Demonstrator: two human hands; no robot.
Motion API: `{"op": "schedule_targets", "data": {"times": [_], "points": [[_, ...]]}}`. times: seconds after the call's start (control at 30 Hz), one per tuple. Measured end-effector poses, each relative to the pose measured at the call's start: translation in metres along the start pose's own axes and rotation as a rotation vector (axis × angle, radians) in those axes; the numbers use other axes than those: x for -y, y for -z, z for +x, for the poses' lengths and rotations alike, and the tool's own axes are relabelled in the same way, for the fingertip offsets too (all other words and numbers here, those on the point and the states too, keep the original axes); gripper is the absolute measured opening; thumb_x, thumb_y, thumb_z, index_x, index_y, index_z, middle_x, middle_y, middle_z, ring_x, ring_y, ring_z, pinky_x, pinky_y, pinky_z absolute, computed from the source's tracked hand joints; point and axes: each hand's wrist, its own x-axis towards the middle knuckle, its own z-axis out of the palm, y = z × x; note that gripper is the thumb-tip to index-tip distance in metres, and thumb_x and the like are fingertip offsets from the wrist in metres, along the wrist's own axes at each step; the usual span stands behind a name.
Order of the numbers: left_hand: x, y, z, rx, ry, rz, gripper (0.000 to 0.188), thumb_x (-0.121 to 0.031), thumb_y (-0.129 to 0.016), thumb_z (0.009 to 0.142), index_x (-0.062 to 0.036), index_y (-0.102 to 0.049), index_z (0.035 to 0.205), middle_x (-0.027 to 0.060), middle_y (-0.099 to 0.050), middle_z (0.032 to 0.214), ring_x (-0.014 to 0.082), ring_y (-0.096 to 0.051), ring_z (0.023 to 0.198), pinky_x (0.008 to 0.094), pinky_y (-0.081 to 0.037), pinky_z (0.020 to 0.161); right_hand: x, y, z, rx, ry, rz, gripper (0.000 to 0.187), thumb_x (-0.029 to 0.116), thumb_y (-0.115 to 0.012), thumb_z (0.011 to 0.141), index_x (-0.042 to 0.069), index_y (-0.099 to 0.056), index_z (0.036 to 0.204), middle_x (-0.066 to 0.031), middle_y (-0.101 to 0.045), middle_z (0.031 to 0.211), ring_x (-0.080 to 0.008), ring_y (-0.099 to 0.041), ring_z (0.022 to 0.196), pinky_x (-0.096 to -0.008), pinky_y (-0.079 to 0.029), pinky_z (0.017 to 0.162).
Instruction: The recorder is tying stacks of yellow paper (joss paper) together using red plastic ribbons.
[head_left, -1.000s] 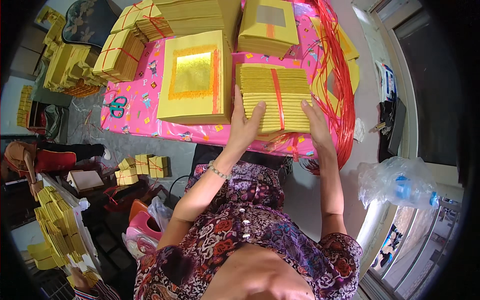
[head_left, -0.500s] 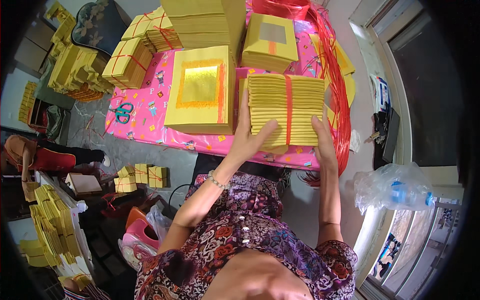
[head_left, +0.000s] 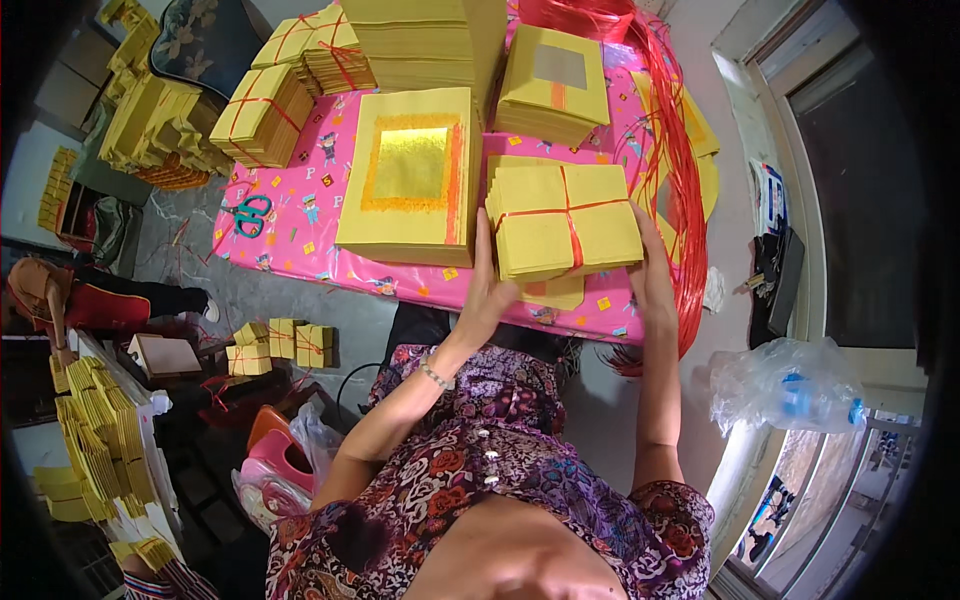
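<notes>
A bundle of yellow folded paper [head_left: 535, 192], bound crosswise with red plastic string [head_left: 568, 209], is held between my two hands at the near right of the table. My left hand [head_left: 487, 305] presses its left side, thumb toward the near corner. Along the right side lies my right hand [head_left: 652, 275], its fingertips at the far right corner. The bundle's broad face is up. Beneath it, more yellow sheets [head_left: 560, 292] show at the table's front. Left of my hands stands a big yellow paper stack [head_left: 350, 225] topped by a gold foil square [head_left: 412, 165].
Pink patterned cloth [head_left: 300, 262] covers the table. Green-handled scissors [head_left: 252, 215] lie at its left. Tied bundles [head_left: 262, 115] and another paper stack [head_left: 550, 85] stand farther back. Long red string [head_left: 685, 230] hangs down the right edge. Another person [head_left: 100, 305] works at far left.
My hands have tipped the bundle, so its layered folded edges have turned away and its broad face with the crossed red string now shows. The view has shifted slightly.
</notes>
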Motion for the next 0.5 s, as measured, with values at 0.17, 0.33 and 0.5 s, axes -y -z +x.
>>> {"op": "schedule_targets", "data": {"times": [0.17, 0.33, 0.5], "points": [[0.000, 0.000, 0.025, -0.117, 0.391, -0.468, 0.111, -0.054, -0.062, 0.084, -0.0001, 0.009, 0.150, 0.0188, -0.012, 0.155, 0.0239, -0.015, 0.143, 0.0341, -0.015, 0.115, 0.007, 0.007, 0.001, 0.025, -0.213, -0.104, 0.071, 0.028, -0.057, 0.092, -0.006, -0.027, 0.145, -0.0154, -0.036, 0.146, -0.0226, -0.033, 0.136, -0.0331, -0.024, 0.112], [-0.019, -0.009, 0.014, -0.023, 0.397, -0.471, 0.114, -0.047, -0.070, 0.080, -0.0006, 0.008, 0.150, 0.0217, -0.017, 0.153, 0.0264, -0.013, 0.143, 0.0360, -0.015, 0.116, 0.011, 0.009, -0.023, 0.057, -0.135, -0.153, 0.083, 0.030, -0.064, 0.083, -0.006, -0.024, 0.146, -0.0159, -0.031, 0.149, -0.0234, -0.030, 0.138, -0.0333, -0.021, 0.113], [0.003, -0.006, -0.020, -0.050, 0.233, -0.079, 0.127, -0.046, -0.077, 0.072, 0.0000, 0.014, 0.148, 0.0259, -0.010, 0.152, 0.0353, -0.005, 0.143, 0.0406, -0.008, 0.116, 0.010, 0.002, -0.065, 0.070, -0.073, -0.156, 0.096, 0.028, -0.068, 0.067, -0.002, -0.023, 0.146, -0.0141, -0.036, 0.146, -0.0250, -0.031, 0.138, -0.0338, -0.021, 0.113]]}}
